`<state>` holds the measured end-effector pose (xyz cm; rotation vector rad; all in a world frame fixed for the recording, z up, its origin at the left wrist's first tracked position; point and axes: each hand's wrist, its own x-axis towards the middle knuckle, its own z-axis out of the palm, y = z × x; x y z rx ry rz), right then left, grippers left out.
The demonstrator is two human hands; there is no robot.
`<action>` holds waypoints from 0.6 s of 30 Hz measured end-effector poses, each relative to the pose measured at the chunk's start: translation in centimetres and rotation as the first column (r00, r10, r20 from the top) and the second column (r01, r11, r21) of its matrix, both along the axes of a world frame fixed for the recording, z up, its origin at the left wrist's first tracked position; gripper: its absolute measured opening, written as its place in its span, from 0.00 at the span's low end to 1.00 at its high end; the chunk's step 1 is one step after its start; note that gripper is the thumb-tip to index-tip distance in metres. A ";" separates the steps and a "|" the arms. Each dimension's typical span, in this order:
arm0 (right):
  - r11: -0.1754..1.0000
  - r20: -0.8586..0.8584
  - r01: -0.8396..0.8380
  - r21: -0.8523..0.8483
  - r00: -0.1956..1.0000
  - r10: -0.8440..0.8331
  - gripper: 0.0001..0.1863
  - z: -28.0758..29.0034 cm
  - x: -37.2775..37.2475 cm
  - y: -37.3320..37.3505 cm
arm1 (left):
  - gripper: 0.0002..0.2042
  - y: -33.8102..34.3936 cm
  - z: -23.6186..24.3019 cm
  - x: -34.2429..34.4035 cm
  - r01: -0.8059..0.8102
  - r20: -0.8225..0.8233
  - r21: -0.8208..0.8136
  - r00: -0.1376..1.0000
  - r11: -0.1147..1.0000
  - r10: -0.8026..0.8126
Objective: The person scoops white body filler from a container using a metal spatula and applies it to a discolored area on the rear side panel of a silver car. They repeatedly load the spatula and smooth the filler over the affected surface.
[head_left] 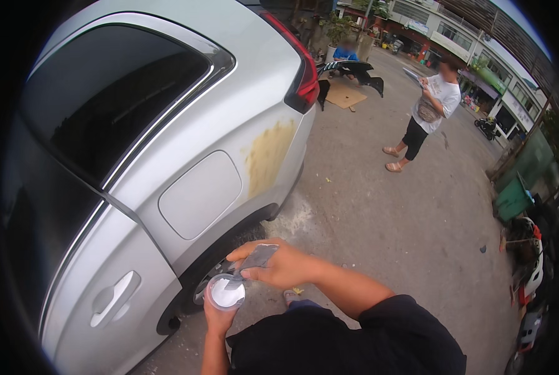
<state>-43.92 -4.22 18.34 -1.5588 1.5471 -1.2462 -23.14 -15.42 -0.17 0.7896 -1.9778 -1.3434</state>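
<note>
My left hand (218, 320) grips a small round clear tub (225, 292) of white paste from below, low in the view. My right hand (279, 265) holds a flat grey spreader (253, 260) whose tip dips into the tub. Both hands sit beside the rear wheel (212, 275) of a silver car (179, 125). On the car's rear quarter panel a tan patch of filler (268, 154) shows, just behind the fuel flap (199, 194).
A person in a white shirt (430, 109) stands on the concrete to the right rear. Farther back another person crouches by a black bumper part (354, 70) and a cardboard sheet (344, 95). A green bin (514, 199) and parked scooters line the right edge.
</note>
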 end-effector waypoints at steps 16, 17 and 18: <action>0.994 0.045 -0.085 0.074 0.996 0.082 0.21 2.2 0.1 -1.4 | 0.36 0.2 0.3 -0.3 0.019 0.016 -0.026 1.000 0.999 -0.019; 0.986 -0.064 -0.164 -0.034 0.985 0.161 0.21 1.5 1.2 -1.8 | 0.36 0.4 1.2 -0.7 0.029 -0.009 -0.005 1.000 1.000 -0.029; 0.960 -0.182 -0.250 -0.128 0.957 0.225 0.22 1.1 1.8 -1.8 | 0.36 0.7 2.0 -1.1 0.042 -0.035 0.016 0.999 0.999 -0.041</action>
